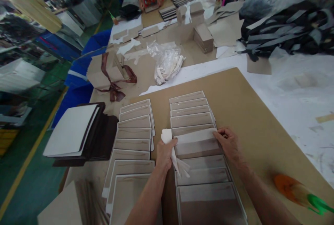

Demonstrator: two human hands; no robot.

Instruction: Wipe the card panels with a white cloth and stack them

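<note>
My left hand (164, 154) is closed round a bundle of white strips (167, 135), whose loose ends hang down below the fingers. Its thumb also touches the left end of a pale strip (195, 136), which lies across the upper part of a taupe panel (199, 149). At the strip's other end, my right hand (230, 144) pinches the corner with thumb and fingers. That panel belongs to an overlapping column of white-edged panels (191, 120). In the nearer part of this column, a panel (208, 209) has a lighter band along its top.
A second overlapping column of panels (133, 144) lies left of my hands. Farther left is a stack of dark and white boards (71, 127). An orange bottle with a green tip (289, 186) lies at the right. A co-worker's hands (159, 0) are across the table.
</note>
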